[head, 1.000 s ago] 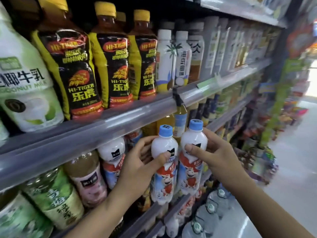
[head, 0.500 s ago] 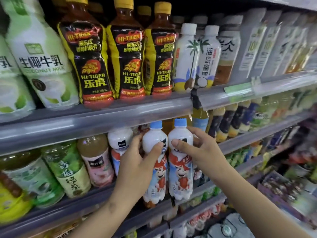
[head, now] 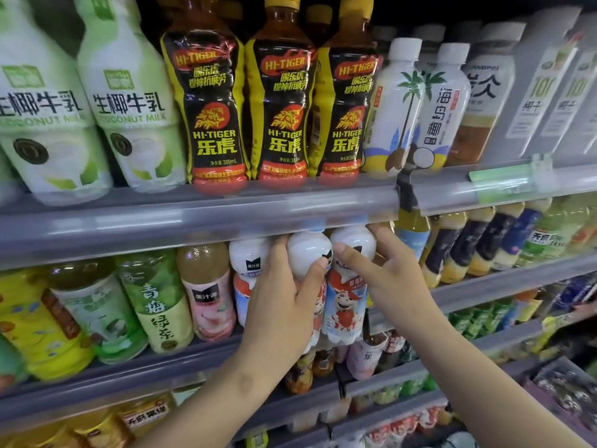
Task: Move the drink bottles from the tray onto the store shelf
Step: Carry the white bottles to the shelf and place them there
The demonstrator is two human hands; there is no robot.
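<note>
Both white cow-printed plastic bottles point(head: 344, 286) have risen, caps behind the grey shelf rail point(head: 200, 218); left hand point(head: 284, 305) and right hand point(head: 384, 279) each wrap one (best tilted under).

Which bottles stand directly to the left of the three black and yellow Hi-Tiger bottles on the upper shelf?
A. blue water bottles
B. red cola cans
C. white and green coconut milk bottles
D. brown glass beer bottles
C: the white and green coconut milk bottles stand just left of the black and yellow Hi-Tiger bottles on the upper shelf.
</note>
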